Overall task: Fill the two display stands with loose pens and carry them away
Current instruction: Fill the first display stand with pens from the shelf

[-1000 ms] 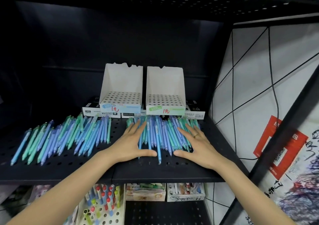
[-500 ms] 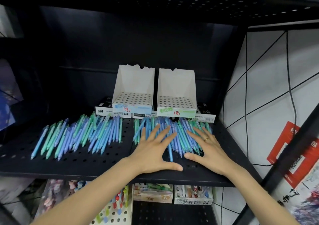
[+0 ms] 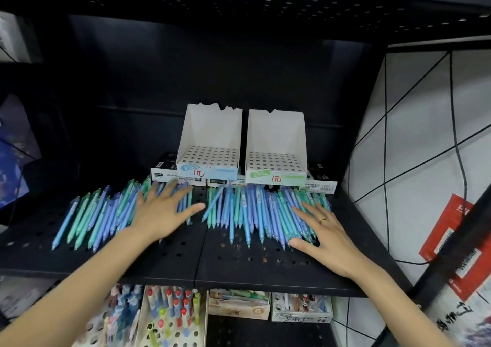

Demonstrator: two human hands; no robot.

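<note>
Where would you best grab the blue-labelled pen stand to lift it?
Probably by its two side walls, coming from the front. The blue-labelled stand has tall sloping white sides and an open front over a holed deck. Its right wall sits close beside the green-labelled stand, so fingers may need to slip between them.

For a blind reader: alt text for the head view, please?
Two open hands, left hand and right hand, rest on loose blue and green pens spread across a black shelf, before two empty white display stands.
</note>
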